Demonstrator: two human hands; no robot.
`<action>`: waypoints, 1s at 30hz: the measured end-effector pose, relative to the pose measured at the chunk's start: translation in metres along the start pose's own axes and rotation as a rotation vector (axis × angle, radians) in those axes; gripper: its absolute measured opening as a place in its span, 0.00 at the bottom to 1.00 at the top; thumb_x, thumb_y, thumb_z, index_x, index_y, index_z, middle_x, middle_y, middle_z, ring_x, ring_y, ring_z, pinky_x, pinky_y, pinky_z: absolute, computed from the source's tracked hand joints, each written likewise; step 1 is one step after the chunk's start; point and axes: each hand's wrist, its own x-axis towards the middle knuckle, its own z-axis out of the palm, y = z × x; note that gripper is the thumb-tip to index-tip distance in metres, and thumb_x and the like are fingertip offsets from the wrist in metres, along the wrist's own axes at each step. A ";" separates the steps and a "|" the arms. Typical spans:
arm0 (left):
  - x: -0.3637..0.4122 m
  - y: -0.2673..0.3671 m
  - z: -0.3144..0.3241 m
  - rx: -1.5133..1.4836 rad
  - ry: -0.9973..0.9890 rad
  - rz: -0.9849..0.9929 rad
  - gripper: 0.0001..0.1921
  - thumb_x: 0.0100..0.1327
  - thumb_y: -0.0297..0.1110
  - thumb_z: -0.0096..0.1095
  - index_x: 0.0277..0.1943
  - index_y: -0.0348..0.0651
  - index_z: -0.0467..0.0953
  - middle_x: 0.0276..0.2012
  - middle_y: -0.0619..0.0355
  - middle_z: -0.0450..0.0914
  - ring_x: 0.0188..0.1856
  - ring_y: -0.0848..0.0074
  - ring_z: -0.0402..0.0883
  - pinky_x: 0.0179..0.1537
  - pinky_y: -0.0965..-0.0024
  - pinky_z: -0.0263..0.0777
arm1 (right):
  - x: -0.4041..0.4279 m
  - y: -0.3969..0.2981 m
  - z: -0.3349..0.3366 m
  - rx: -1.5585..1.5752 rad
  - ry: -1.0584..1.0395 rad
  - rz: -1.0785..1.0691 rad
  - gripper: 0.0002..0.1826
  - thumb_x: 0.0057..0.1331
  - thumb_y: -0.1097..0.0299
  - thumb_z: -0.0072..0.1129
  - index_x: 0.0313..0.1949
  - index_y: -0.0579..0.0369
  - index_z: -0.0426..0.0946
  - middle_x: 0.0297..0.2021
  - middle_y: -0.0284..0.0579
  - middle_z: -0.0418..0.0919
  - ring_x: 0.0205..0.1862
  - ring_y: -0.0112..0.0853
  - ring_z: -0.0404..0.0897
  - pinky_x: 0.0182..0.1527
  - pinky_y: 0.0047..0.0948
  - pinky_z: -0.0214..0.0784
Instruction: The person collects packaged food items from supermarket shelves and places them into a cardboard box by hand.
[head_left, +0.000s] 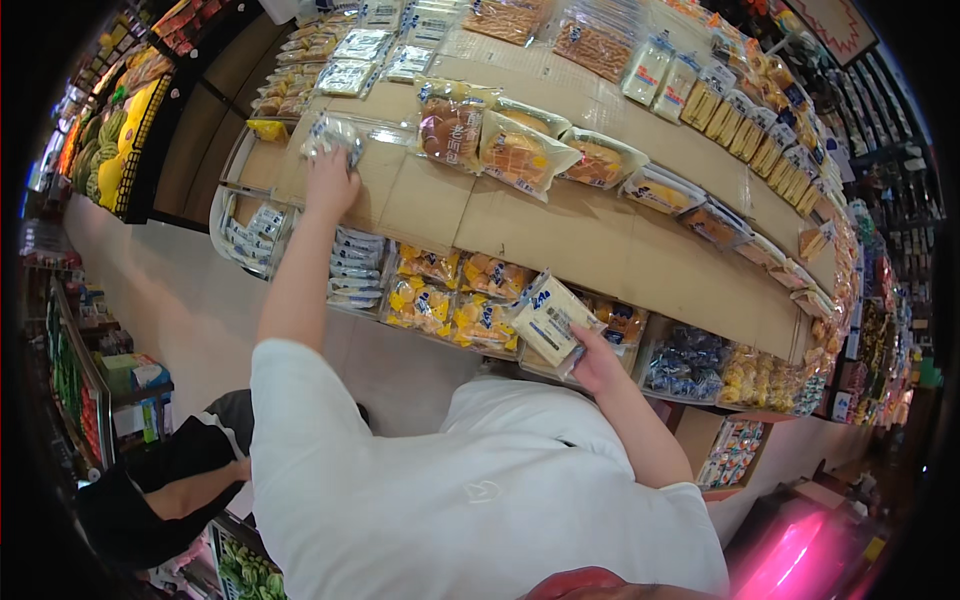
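My left hand (332, 184) reaches out to the far left of a cardboard-covered display shelf (517, 217). Its fingers are on a clear plastic packet (330, 137) with blue and white print; what is inside is blurred. Close to my body, my right hand (598, 361) grips a packet of pale, square-cut bread (553, 319) by its lower right corner. That packet is tilted above the front bins, over bagged yellow-wrapped buns (484, 319). Beyond it, bagged round loaves (450, 127) and bagged scored bread (521, 154) stand in a row along the shelf.
Flat packets (349, 64) and bagged twisted snacks (600, 45) lie on the upper tier. Front bins hold stacked white packets (356, 266) and blue-wrapped items (686, 364). Behind me on the left is a person in black (165, 487). A fruit stand (120, 150) is at far left.
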 end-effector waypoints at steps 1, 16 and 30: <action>-0.022 0.024 -0.015 -0.010 -0.014 0.042 0.35 0.61 0.36 0.63 0.72 0.37 0.66 0.73 0.42 0.67 0.77 0.44 0.58 0.77 0.41 0.51 | -0.003 0.001 -0.002 0.016 0.006 -0.011 0.25 0.76 0.68 0.56 0.70 0.58 0.65 0.65 0.50 0.76 0.65 0.43 0.78 0.67 0.47 0.73; -0.174 0.074 -0.064 -0.128 0.379 0.424 0.20 0.63 0.28 0.63 0.59 0.39 0.78 0.55 0.54 0.84 0.62 0.63 0.81 0.64 0.53 0.68 | -0.014 0.001 -0.020 -0.028 -0.060 0.050 0.24 0.75 0.69 0.57 0.67 0.60 0.68 0.63 0.53 0.78 0.64 0.44 0.79 0.68 0.50 0.72; -0.278 0.400 -0.116 -0.742 0.185 1.072 0.21 0.63 0.40 0.70 0.58 0.47 0.80 0.59 0.49 0.80 0.63 0.61 0.76 0.65 0.49 0.66 | -0.082 -0.041 -0.062 0.096 0.030 0.092 0.29 0.71 0.48 0.61 0.65 0.50 0.71 0.58 0.44 0.80 0.57 0.37 0.83 0.56 0.44 0.81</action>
